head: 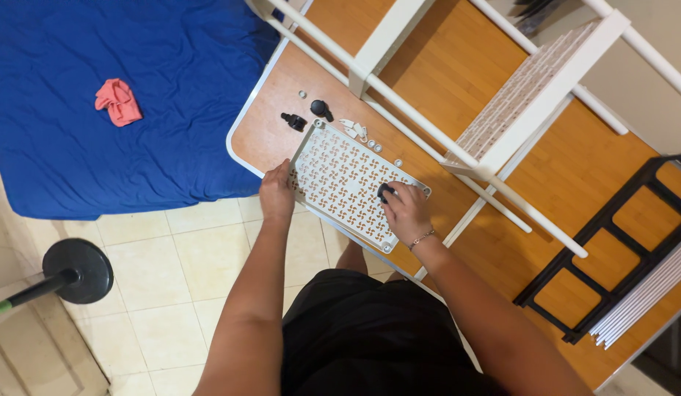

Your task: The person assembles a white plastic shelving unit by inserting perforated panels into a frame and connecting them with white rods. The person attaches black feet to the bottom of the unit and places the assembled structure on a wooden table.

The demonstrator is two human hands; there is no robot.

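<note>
A white perforated plastic panel [340,176] lies flat on the wooden table [458,73] near its front edge. My left hand [277,193] grips the panel's left edge. Pressed on the panel's right part, my right hand [406,209] has its fingers closed around a small black knob [385,192]. Beyond the panel's far corner lie two more black knobs [321,108] [293,120], a white clip [354,129] and a few small washers [302,94].
A white tube frame [399,95] with a second perforated panel [513,95] lies across the table. A black frame [612,235] and white rods [649,301] sit at right. A blue bed [120,95] with a pink cloth [119,101] is at left, a black stand base [78,270] on the tiled floor.
</note>
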